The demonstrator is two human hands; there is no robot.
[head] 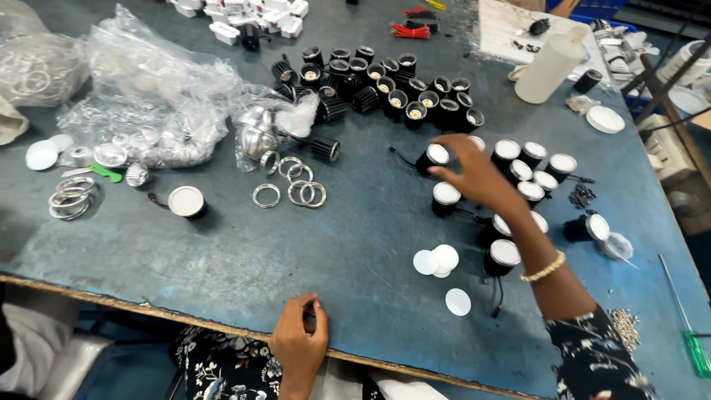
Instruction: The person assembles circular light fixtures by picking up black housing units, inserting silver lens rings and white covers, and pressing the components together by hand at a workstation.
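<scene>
**A:** I had the right hand out over the blue-grey table, fingers spread loose, their tips on a black cylindrical lamp housing with a white disc cover. It sat at the left edge of the capped group, right of centre on the table. I couldn't tell if the fingers had truly gripped it or only rested there.

**B:** And the left?

**A:** The left hand sat at the near table edge, fingers curled inward. Whether it pinched something small, I couldn't tell. Just beside the touched housing stood another capped housing, and more of them clustered under and beyond my forearm.

**B:** Tight quarters. What worried you?

**A:** My judgement: the forearm lay right across that cluster, so a careless drag could have tipped housings or knocked a disc off. Thin black leads trailed from several units, and one snagged by a finger could have pulled its neighbour along.

**B:** Loose parts nearby?

**A:** Loose white discs lay near the front, and one more closer to the edge; a sleeve brush could have swept it to the floor. Farther back stood the uncapped black housings, to the left the metal rings and clear plastic bags of shiny reflectors. A white plastic bottle stood at the far right, a green-handled screwdriver at the right edge.
</scene>
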